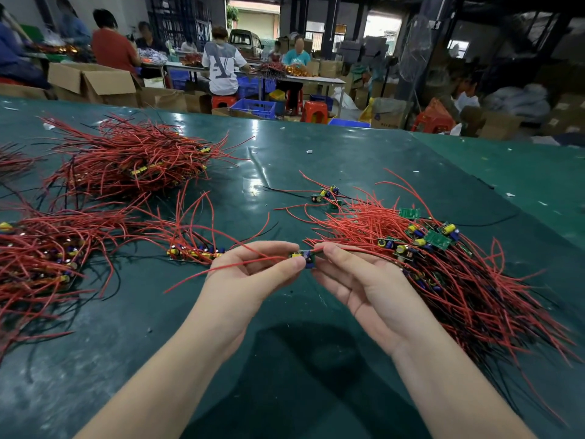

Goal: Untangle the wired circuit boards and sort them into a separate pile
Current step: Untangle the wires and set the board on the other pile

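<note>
Two bare hands pinching one small green circuit board (303, 258) with yellow and blue components, held just above a dark green table mat (285, 359).

The left hand (250, 274) and the right hand (354, 280) meet at the board — thumb and fingertips of each curled onto its opposite ends, palms turned up; red wires (221, 270) from the board trail leftward across the left fingers. Just right of the right hand lies a tangled heap of red-wired boards (443, 261), touching its fingers. To the left, a short row of boards (193, 252) rests near the left hand; further out sit a left-edge pile (47, 255) and a far pile (126, 160). A few loose boards (327, 194) lie apart beyond the hands — seated workers (221, 68) and cardboard boxes (91, 82) fill the background.
</note>
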`<state>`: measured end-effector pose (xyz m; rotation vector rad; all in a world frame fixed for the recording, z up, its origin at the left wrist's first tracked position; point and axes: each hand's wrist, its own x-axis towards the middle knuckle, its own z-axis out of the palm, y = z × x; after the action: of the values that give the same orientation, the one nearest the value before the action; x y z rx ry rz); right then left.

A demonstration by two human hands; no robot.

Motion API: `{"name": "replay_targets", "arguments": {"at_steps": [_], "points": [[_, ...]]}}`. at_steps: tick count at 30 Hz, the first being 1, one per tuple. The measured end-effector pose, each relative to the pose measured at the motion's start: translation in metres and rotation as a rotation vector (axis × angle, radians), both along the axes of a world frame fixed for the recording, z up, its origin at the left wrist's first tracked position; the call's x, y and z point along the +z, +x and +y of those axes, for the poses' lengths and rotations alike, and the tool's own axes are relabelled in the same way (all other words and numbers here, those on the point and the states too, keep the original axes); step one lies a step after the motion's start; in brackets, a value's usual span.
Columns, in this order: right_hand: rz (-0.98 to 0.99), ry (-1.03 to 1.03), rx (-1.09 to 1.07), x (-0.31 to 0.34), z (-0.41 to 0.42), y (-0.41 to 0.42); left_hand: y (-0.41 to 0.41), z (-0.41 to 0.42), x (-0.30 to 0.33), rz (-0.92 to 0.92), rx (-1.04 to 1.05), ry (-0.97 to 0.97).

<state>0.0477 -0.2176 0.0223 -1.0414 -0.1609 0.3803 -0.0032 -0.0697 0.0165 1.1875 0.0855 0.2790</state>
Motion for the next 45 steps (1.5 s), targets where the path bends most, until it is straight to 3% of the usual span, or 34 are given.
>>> {"name": "replay_targets", "arguments": {"at_steps": [6, 20, 27, 33, 38, 45], "points": [[0.149, 0.000, 0.134, 0.005, -0.007, 0.001, -0.002, 0.003, 0.001, -0.018, -0.012, 0.019], [-0.008, -0.360, 0.009, 0.000, -0.012, 0.004, -0.002, 0.003, -0.001, -0.054, 0.081, 0.304], [0.018, -0.109, 0.006, 0.001, -0.010, 0.006, -0.003, 0.007, 0.004, -0.057, 0.054, 0.103], [-0.026, -0.183, -0.075, -0.004, -0.008, 0.004, -0.003, 0.005, 0.001, -0.020, 0.024, 0.107], [0.072, 0.068, -0.110, 0.003, -0.012, 0.008, -0.003, 0.007, 0.003, -0.030, 0.033, 0.042], [-0.117, -0.188, -0.261, -0.003, -0.013, 0.008, -0.004, 0.006, 0.005, -0.052, 0.048, 0.076]]}}
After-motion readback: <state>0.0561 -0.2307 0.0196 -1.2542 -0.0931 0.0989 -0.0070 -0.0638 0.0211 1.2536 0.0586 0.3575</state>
